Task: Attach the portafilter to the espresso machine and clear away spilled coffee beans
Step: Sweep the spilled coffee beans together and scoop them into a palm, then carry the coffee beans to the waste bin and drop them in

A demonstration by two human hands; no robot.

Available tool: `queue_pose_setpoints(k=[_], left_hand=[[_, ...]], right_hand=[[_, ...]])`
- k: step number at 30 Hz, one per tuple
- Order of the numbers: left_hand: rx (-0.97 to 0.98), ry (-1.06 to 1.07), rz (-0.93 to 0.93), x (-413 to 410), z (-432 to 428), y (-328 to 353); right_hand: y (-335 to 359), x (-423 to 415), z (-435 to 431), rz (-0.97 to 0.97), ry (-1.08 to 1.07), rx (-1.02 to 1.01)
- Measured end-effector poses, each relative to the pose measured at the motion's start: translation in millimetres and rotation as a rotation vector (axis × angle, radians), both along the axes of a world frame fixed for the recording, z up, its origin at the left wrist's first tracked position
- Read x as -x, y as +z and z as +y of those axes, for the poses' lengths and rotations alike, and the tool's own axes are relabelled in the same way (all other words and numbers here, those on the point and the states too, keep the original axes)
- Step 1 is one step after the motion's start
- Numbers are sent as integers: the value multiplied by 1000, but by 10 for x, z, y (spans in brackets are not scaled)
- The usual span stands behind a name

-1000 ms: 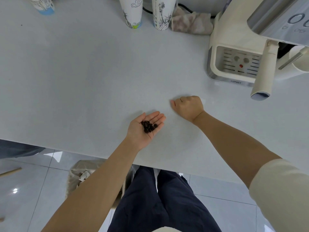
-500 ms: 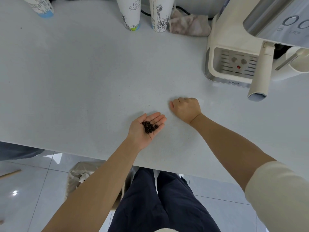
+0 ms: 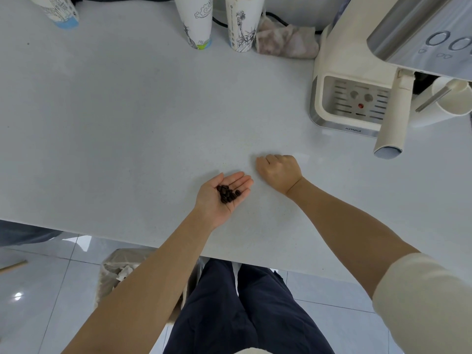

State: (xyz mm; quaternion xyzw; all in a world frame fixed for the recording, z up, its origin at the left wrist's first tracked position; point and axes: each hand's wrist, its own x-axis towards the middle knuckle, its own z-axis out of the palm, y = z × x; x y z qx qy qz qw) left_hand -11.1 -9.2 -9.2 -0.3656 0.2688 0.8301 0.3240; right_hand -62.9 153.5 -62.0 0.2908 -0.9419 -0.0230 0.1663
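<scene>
My left hand lies palm up on the white table, cupping several dark coffee beans. Just to its right, my right hand rests on the table with fingers curled into a loose fist; whether anything is inside it is hidden. The cream espresso machine stands at the far right. The portafilter's cream handle sticks out from under the machine's head, over the drip tray.
Two printed paper cups and a crumpled cloth stand at the table's back. A third cup is at the far left. A white cup sits right of the machine. A lined waste bin stands on the floor below the table edge.
Both hands stay almost where they were. The right hand has shifted very slightly; the view has tilted a little.
</scene>
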Motion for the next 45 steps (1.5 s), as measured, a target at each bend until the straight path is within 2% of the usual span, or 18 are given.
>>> queue_pose_setpoints(k=[5, 8, 14, 21, 29, 32, 35, 40, 45], left_hand=[[-7, 5, 3, 24, 12, -3], [0, 2, 8, 53, 15, 10], [-42, 58, 61, 68, 105, 103], [-4, 100, 89, -41, 24, 301], [-112, 263, 158, -245, -341, 542], [-143, 341, 200, -327, -530, 544], [-138, 445, 228, -433, -707, 508], [-146, 604, 265, -674, -978, 511], [-163, 840, 228, -979, -1224, 483]], right_hand=[[69, -40, -61, -36, -88, 74], [178, -58, -138, -74, -134, 215], [578, -143, -435, -98, -68, 455], [797, -354, -802, -73, -96, 515], [926, -571, -1233, -126, 15, 611], [997, -653, -1378, -267, 49, 738], [1082, -770, -1554, -513, 4, 921], [1189, -972, -1914, -815, -68, 1190], [1227, -1227, -2265, -1144, -60, 1280]])
